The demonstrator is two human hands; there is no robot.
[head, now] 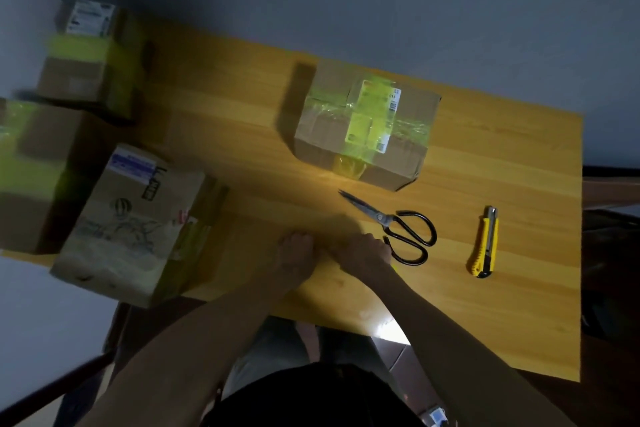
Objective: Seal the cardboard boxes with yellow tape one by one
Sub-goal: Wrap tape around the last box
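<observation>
Fingers of left hand (pixel 296 249) and right hand (pixel 363 248) are being curled; hold cannot be told. Box (pixel 131 218) left of fingers is being judged stiff, light, side-grippable.

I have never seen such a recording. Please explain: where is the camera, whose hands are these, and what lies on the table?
No machine is here. A person wears one camera on the head; it looks down at their own hands. The left hand and right hand rest close together on the wooden table, fingers curled; whether they hold anything is unclear. On the table lie a cardboard box crossed with yellow tape, black-handled scissors beside the right hand, a yellow utility knife, and more cardboard boxes at the left.
</observation>
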